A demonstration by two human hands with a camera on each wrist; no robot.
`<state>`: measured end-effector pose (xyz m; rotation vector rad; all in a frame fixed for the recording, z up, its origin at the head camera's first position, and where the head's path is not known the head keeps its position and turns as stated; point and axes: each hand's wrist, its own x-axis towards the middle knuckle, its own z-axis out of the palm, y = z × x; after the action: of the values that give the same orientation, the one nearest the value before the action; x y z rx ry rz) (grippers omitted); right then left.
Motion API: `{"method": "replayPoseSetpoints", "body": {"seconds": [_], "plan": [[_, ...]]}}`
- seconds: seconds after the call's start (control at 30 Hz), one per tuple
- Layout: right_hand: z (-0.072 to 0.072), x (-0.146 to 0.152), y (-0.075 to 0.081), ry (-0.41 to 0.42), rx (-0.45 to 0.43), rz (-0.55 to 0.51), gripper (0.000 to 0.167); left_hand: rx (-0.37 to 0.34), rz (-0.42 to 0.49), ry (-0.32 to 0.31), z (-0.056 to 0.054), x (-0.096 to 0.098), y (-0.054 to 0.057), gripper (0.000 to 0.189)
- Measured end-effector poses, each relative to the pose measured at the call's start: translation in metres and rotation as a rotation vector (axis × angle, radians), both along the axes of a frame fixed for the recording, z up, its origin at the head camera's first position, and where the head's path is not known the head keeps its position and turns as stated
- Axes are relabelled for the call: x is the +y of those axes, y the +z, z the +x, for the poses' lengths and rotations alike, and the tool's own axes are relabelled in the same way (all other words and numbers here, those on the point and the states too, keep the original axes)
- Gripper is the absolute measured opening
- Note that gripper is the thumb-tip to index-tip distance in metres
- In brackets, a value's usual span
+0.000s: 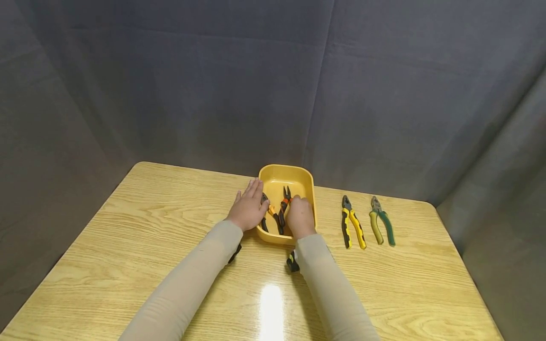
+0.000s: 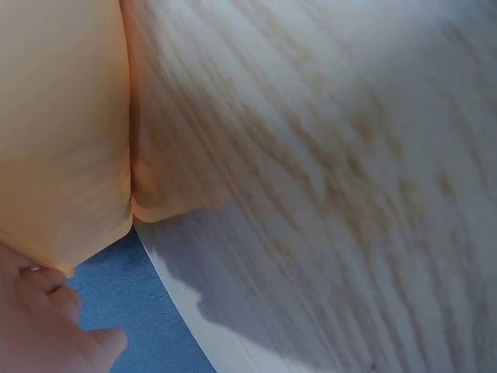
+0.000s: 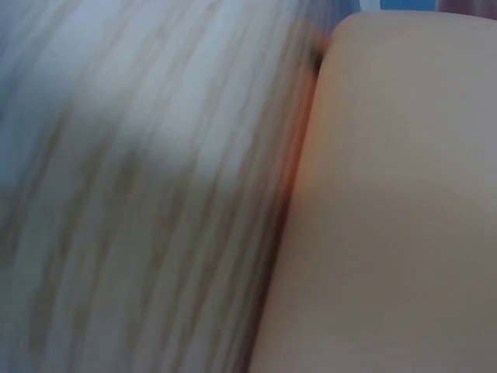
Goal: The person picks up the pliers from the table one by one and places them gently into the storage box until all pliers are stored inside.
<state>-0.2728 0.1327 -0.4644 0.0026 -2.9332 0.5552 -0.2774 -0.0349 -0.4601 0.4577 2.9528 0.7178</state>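
Observation:
A yellow plastic bin (image 1: 294, 171) stands toward the back of the table. My left hand (image 1: 248, 208) rests along its left rim with the fingers straight. My right hand (image 1: 300, 216) reaches inside with its fingers curled, gripping a pair of pliers (image 1: 284, 202) with black and orange handles, whose jaws point away from me. One handle of these pliers is hidden under that hand. Left of them in the bin lies a second pair of pliers (image 1: 277, 220) with dark handles and some orange, partly covered by my left hand. Both wrist views show mostly the bin's outer wall (image 2: 62, 124).
Right of the bin, pliers with black and yellow handles (image 1: 352, 222) lie on the wooden table (image 1: 179, 199). Beside them are pliers with green and yellow handles (image 1: 381, 220). A grey curtain (image 1: 204, 94) hangs behind the table's back edge.

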Motion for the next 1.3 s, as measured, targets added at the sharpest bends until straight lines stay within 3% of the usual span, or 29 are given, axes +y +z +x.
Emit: {"method": "replayPoseSetpoints", "body": {"seconds": [0.3,0.7,1.3], "plan": [[-0.0019,0.0011,-0.0040,0.015,0.060,0.029,0.009,0.001,0.010,0.005,-0.0003,0.0009,-0.0012,0.068],[-0.0023,0.0001,-0.0033,-0.011,0.004,0.038,0.012,0.010,0.017,0.003,0.0006,0.0004,-0.0015,0.069],[-0.0004,0.0006,-0.0026,0.009,0.029,0.045,0.016,0.015,-0.020,0.009,0.0031,0.0004,0.0020,0.069]]}}
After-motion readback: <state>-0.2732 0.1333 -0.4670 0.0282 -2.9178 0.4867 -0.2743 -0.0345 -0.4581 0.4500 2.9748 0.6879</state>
